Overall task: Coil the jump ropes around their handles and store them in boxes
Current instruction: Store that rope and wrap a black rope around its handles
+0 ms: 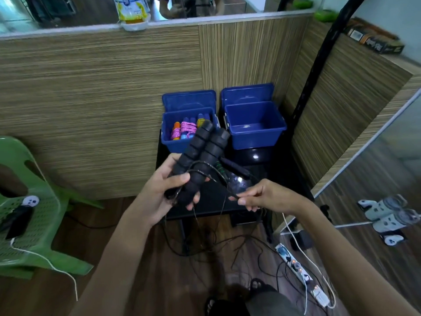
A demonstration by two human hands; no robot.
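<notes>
Above the black glossy table, your left hand grips two black ribbed foam handles together, your right hand pinches their thin black rope, two blue plastic boxes behind.

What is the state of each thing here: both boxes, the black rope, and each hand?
Left box: open, holding coiled ropes.
Right box: open, empty.
Black handles: side by side, cord barely wound.
Cord: mostly loose, hanging down.
Left hand: grips the handles.
Right hand: pinches the cord.
</notes>
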